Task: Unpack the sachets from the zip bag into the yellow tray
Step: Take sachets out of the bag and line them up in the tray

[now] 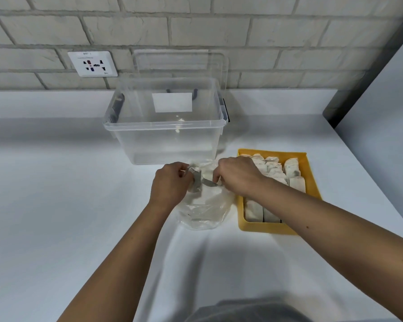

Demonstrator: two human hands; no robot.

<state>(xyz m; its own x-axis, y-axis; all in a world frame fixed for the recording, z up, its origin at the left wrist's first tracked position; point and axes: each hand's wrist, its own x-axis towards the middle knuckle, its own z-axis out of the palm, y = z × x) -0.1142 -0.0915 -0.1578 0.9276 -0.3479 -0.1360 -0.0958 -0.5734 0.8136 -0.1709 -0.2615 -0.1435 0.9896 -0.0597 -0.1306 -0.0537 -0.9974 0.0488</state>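
Gripping the zip bag's (205, 210) mouth with both hands, head view.
Left hand (170, 182) has its fingers curled tight around the bag's grey zip strip; right hand (237, 175) pinches the same strip just beside it, forearm crossing over the yellow tray (263, 227). The bag lies crumpled on the white counter (56, 194), between the clear storage box (163, 140) and the tray. Sachets (272, 168) sit packed in rows in that tray.

zip bag (205, 205): thin crinkled clear plastic | yellow tray (265, 227): matt plastic | bin (168, 126): glossy clear plastic
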